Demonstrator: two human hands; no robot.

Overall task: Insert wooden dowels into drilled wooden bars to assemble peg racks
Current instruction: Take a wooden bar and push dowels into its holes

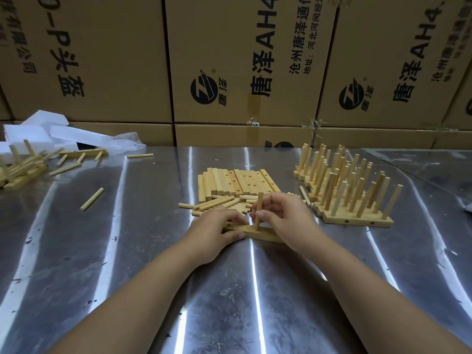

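Note:
A drilled wooden bar (258, 234) lies flat on the metal table in front of me. My left hand (217, 229) presses down on its left end. My right hand (283, 215) pinches an upright wooden dowel (259, 206) whose lower end sits in a hole near the bar's middle. Just behind my hands lies a loose pile of dowels (219, 204), and behind that a row of drilled bars (235, 183) laid side by side.
Finished peg racks (350, 195) stand in rows at the right. At the far left lie more racks (23, 167), stray dowels (92, 199) and white foam pieces (40, 131). Cardboard boxes (242, 62) wall off the table's back edge.

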